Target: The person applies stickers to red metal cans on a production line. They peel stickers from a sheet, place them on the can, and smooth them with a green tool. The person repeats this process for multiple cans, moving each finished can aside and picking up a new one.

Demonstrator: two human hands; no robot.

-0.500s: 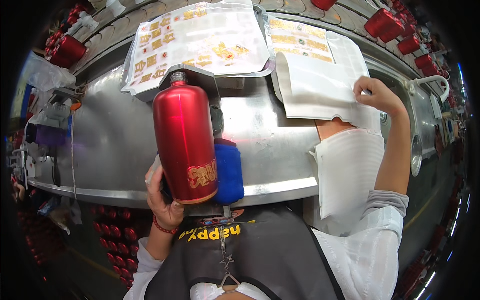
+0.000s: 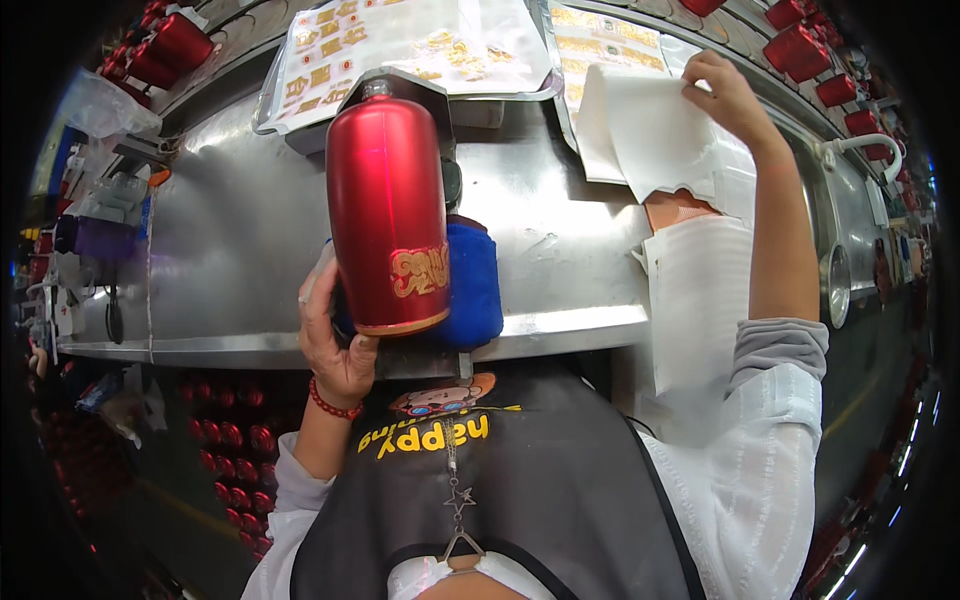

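A glossy red metal bottle (image 2: 388, 210) with a gold emblem low on its side lies with its neck pointing away from me, in a holder padded with blue cloth (image 2: 474, 285). My left hand (image 2: 338, 345) curls round the bottle's lower left side near its base; part of the fingers is hidden behind it. At the upper right, my right hand (image 2: 715, 95) pinches the far edge of a white backing sheet (image 2: 655, 125). The sheet is partly folded over a sheet of gold decals (image 2: 605, 45). Beneath it, an orange-brown surface (image 2: 680, 208) shows, with a white ribbed cloth (image 2: 703, 280) nearer me.
A tray (image 2: 548, 88) with a large sheet of gold decals (image 2: 400, 50) stands at the back of the steel table (image 2: 230, 210). Behind it runs a slatted conveyor with red bottles (image 2: 797, 55). A white tap (image 2: 865, 145) is at right. Several red bottles (image 2: 235, 435) stand below left.
My right hand has drawn the backing sheet's edge farther away, bending the sheet more. My left hand keeps its place on the bottle. The whole view has shifted, so the table sits higher.
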